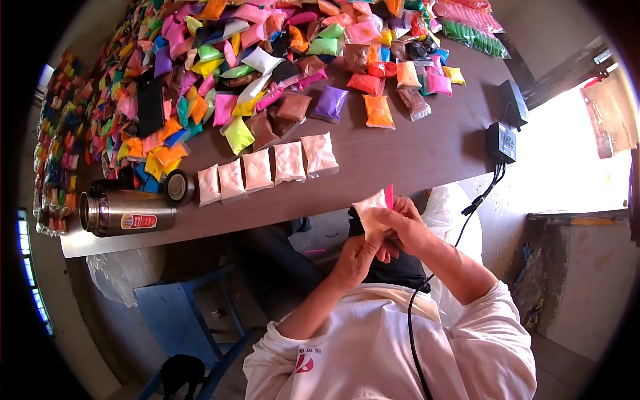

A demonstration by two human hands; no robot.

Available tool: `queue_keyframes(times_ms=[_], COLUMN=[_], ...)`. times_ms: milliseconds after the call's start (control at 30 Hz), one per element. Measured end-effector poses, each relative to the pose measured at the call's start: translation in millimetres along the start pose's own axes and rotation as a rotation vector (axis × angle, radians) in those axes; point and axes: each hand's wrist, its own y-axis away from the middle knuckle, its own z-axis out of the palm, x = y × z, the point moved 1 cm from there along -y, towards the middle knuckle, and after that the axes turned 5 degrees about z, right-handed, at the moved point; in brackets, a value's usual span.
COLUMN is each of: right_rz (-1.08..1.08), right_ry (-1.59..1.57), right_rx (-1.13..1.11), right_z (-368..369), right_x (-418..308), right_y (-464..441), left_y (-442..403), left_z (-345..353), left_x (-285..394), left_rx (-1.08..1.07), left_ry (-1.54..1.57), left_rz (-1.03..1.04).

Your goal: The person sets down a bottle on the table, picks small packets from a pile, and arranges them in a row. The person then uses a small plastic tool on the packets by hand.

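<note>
Over my lap, just off the table's front edge, both hands are closed on a small pale-pink packet [371, 204]. My left hand [363, 255] grips its lower end. My right hand [404, 225] wraps round its right side, thumb lying across it. A bright pink strip [389, 195] sticks up by the right fingers; I cannot tell whether it belongs to the packet. Some fingertips are hidden behind the packet. On the table nearby, several similar pale-pink packets [258, 169] lie side by side in a row.
A large heap of coloured packets [253, 40] covers the back and left of the brown table [427, 150]. A steel flask [127, 213] lies at front left beside its lid [180, 187]. A black box [501, 143] with cables sits at right. A blue chair [180, 313] stands below.
</note>
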Motion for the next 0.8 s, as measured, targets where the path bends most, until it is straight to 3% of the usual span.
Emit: queue_keyframes(times_ms=[67, 433, 533, 600, 667, 800], right_rz=[-0.006, -0.017, 0.051, 0.11, 0.107, 0.003], right_ry=[0.024, 0.089, -0.257, -0.324, -0.311, -0.276], right_rx=[-0.058, -0.199, -0.329, -0.209, -0.256, -0.292], right_z=[-9, -21, -20, -26, -36, -25], right_x=[6, 7, 4, 8, 18, 18], right_y=[-1, 3, 3, -4, -8, -2], left_y=[0, 0, 0, 0, 0, 3], left_z=[0, 1, -4, -6, -5, -4], left_x=[5, 7, 1, -2, 0, -1], left_rx=[0.075, 0.016, -0.031, -0.075, -0.146, -0.168], left_ry=[0.019, 0.073, 0.227, 0.306, 0.474, 0.453], left_rz=[-0.036, -0.068, -0.079, -0.084, -0.105, -0.16])
